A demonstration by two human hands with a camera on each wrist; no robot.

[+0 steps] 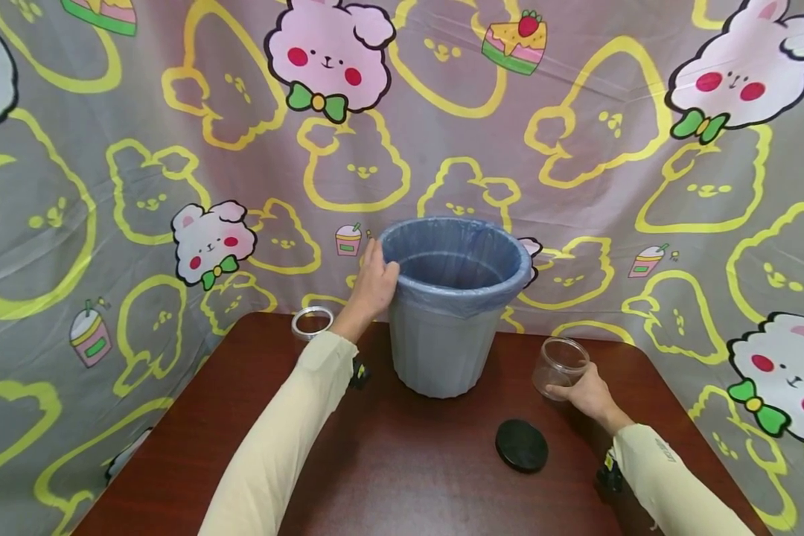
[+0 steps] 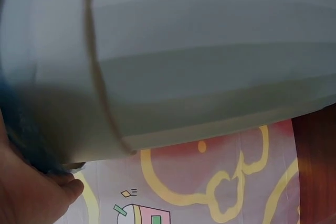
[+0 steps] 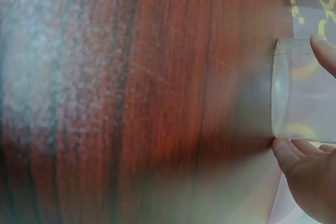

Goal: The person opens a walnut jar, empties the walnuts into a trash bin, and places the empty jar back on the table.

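Observation:
A grey trash can (image 1: 442, 350) with a blue liner (image 1: 462, 294) folded over its rim stands upright on the table. My left hand (image 1: 375, 281) holds its rim at the left side; the left wrist view shows this hand (image 2: 39, 195) against the liner, partly cut off by the frame. Over on the right, my right hand (image 1: 588, 391) grips a clear, open-topped jar (image 1: 554, 365) around its side. The right wrist view has the jar (image 3: 302, 90) between the thumb and fingers, its base close to the tabletop; whether it touches is unclear.
A round black lid (image 1: 521, 445) lies flat in front of the right hand. Behind the left forearm stands another clear container (image 1: 313, 321) with a silvery rim, partly hidden. The dark red wooden table (image 1: 402, 476) ends at a patterned curtain (image 1: 241, 171).

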